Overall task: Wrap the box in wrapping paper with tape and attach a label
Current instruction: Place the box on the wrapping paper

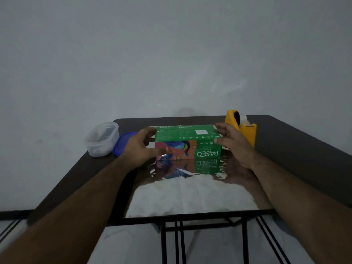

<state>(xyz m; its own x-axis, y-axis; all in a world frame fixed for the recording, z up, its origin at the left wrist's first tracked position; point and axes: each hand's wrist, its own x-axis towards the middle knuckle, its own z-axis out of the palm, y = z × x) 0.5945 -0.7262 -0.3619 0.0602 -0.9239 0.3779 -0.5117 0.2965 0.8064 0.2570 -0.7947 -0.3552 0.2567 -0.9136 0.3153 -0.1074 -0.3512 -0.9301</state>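
— What's on the far left of the worktop?

— A clear tub, lid off, near the back left corner. Something pale lies in it, too blurred to name. Its blue lid lies just beside it on the right, partly hidden by the left hand.

— And that hand?

— It grips the box's left end: fingers curled round the far top edge, thumb lying along the near face.

— Describe the box.

— A tissue box, lying flat with its long side toward the person. The top is green with a small white label patch; the near face shows a colourful bird on orange and a green panel reading "PASEO" upside down. It sits on the back part of a shiny silver sheet that is spread over the worktop up to the near edge and mirrors the box.

— The right hand?

— On the box's right end, fingers only loosely bent, thumb at the near corner. Whether it really grips or only touches, I cannot tell.

— Anything further right?

— A yellow tape dispenser, just behind that hand.
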